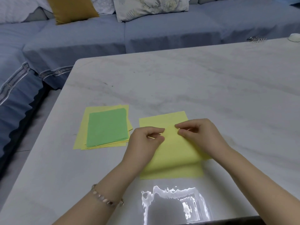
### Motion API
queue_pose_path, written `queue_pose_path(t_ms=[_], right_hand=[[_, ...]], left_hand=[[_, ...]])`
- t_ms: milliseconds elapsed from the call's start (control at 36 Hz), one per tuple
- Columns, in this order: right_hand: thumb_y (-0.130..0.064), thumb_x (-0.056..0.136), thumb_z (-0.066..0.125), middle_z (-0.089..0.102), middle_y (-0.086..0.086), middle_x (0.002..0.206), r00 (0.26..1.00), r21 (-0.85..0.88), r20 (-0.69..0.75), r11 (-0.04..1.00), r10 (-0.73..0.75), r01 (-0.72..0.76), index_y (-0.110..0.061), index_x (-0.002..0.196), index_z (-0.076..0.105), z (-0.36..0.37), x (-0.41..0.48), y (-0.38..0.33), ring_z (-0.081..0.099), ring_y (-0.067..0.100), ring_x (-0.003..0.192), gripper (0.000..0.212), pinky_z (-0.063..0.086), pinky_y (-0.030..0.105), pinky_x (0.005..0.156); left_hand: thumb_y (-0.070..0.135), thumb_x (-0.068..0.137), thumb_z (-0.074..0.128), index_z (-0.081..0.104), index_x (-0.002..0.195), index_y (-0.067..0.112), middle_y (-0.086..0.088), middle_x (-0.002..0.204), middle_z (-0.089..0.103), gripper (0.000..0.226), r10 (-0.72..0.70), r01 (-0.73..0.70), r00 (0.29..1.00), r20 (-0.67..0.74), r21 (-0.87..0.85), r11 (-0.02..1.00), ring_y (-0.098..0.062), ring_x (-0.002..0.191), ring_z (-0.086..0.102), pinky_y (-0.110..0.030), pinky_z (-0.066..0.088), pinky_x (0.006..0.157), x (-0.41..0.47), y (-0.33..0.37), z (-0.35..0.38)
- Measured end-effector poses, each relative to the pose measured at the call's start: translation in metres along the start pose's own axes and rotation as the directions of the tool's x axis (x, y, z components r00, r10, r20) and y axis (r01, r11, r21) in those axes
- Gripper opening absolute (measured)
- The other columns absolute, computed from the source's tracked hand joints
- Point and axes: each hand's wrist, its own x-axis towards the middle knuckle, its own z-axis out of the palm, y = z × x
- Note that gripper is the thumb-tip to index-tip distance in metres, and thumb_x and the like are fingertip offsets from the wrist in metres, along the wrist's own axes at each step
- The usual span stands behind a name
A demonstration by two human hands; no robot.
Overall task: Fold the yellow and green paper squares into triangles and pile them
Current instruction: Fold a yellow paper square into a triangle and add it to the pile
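A yellow paper sheet [172, 153] lies on the marble table in front of me, its near part lifted off the surface and curving up toward my hands. My left hand [144, 140] pinches the paper near its left side with thumb and fingers curled. My right hand [199, 135] pinches it just to the right, fingertips almost meeting the left ones. To the left lies a stack of paper squares [107, 127], green sheets on top of larger yellow ones.
The grey-white marble table [178, 82] extends far and right; its left edge runs diagonally beside a blue sofa [81, 39] with cushions. A hair clip [256, 39] and a small white object [294, 37] sit at the far right edge. Glare marks the near tabletop.
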Motion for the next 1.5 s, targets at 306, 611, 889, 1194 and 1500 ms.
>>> queue_pose_path(t_ms=[306,611,889,1194,1500], right_hand=[[-0.012,0.08,0.07,0.063,-0.024,0.073,0.994,-0.022,-0.039,0.994,-0.106,0.105,-0.037,0.08,0.068,0.003,0.01,-0.011,0.058,-0.003,0.072,0.025,0.04,0.004,0.066],[-0.007,0.076,0.071,0.066,-0.017,0.086,0.966,0.066,-0.088,0.966,-0.243,0.249,-0.04,0.08,0.069,-0.014,-0.025,-0.031,0.061,0.006,0.079,0.033,0.044,0.01,0.072],[-0.011,0.076,0.072,0.066,-0.019,0.08,0.97,0.024,-0.048,0.971,-0.238,0.239,-0.04,0.078,0.069,-0.021,-0.028,-0.035,0.06,0.003,0.078,0.03,0.042,0.01,0.067],[-0.019,0.084,0.064,0.067,-0.002,0.094,0.988,-0.422,0.148,0.906,0.039,0.028,-0.02,0.102,0.07,0.024,0.041,0.017,0.06,0.017,0.095,0.018,0.044,0.027,0.082],[-0.019,0.095,0.045,0.061,-0.002,0.115,0.994,-0.57,0.081,0.815,-0.071,0.105,-0.022,0.119,0.061,0.044,0.032,0.033,0.05,0.017,0.109,0.029,0.042,0.03,0.08]], left_hand=[[-0.004,0.08,0.066,0.068,0.085,0.025,0.018,0.08,0.064,0.029,0.003,-0.016,0.995,-0.101,-0.129,0.992,0.015,0.065,0.057,-0.001,0.041,0.066,0.009,-0.001,-0.003],[0.002,0.078,0.07,0.07,0.077,0.034,0.022,0.075,0.07,0.032,0.143,-0.163,0.983,-0.115,-0.189,0.968,0.008,0.071,0.06,-0.004,0.041,0.068,-0.023,0.033,-0.013],[-0.002,0.073,0.073,0.069,0.068,0.029,0.024,0.064,0.068,0.032,0.103,-0.129,0.986,-0.129,-0.216,0.968,0.01,0.064,0.061,-0.003,0.042,0.063,-0.022,0.037,-0.009],[0.01,0.081,0.067,0.071,0.094,0.009,0.0,0.089,0.068,0.013,-0.069,0.08,0.996,-0.051,0.271,0.959,-0.006,0.074,0.057,-0.003,0.037,0.059,0.042,-0.024,0.016],[0.01,0.089,0.055,0.068,0.102,0.01,-0.003,0.099,0.069,0.019,0.008,0.004,1.0,-0.022,0.493,0.87,-0.02,0.09,0.06,-0.025,0.045,0.074,0.042,-0.032,0.025]])
